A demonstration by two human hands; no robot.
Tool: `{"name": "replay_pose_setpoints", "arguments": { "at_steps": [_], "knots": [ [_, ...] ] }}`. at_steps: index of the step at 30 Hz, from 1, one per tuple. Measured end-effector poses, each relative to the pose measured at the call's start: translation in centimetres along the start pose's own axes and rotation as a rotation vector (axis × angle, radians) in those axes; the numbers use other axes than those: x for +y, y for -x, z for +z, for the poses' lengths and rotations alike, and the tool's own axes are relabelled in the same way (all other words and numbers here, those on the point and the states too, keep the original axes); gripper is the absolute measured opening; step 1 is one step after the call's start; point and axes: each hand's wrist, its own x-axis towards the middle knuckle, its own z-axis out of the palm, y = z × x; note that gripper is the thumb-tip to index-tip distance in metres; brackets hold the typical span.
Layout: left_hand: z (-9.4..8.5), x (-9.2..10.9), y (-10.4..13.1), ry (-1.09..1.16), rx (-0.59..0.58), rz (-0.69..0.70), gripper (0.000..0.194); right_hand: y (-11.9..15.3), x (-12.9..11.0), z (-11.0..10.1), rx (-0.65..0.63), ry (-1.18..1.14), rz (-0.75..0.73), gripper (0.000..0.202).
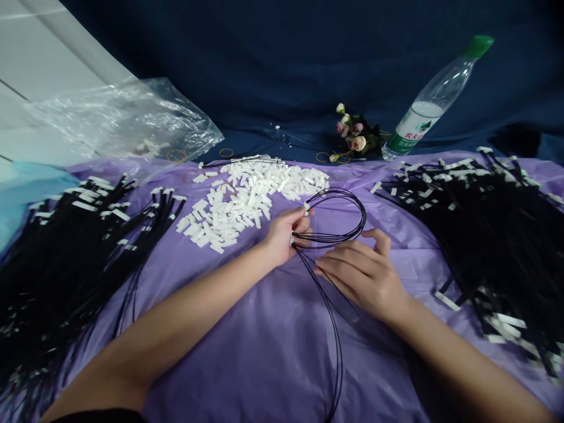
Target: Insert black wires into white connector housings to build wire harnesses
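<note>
My left hand [286, 235] is closed around small white connector ends of a bundle of thin black cables [335, 329]. From it the cables curve right in a loop, while other strands hang down toward the near edge. My right hand [361, 270] is beside the loop, its fingers bent and one thin black strand at its fingertips. Left of and behind my left hand lies a pile of small white pieces [238, 202] on the purple cover [211, 346].
Black cables with white ends are heaped at the left [57, 258] and at the right [497, 235]. Behind are a clear plastic bag [132, 117], artificial flowers [355, 138], a leaning bottle [427, 111] and rubber bands [226, 153] near the dark blue cloth [264, 59].
</note>
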Motion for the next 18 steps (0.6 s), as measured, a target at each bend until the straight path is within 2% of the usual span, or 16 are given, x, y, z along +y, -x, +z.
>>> {"name": "replay_pose_setpoints", "arguments": {
  "at_steps": [6,10,13,18],
  "knots": [
    [0.1,-0.1,0.0,-0.009,-0.007,0.018,0.019,-0.2,-0.3,-0.1,0.030,-0.069,0.054,0.012],
    [0.0,-0.2,0.0,-0.019,0.003,0.036,0.018,-0.3,-0.4,-0.5,0.081,-0.242,0.157,0.014],
    [-0.1,-0.3,0.0,-0.035,-0.012,0.051,0.017,-0.1,0.0,-0.7,0.254,-0.444,0.340,0.010],
    [0.1,-0.3,0.0,-0.068,0.014,0.089,0.017,-0.1,2.0,-1.5,0.699,-0.821,0.800,0.010]
  ]
}}
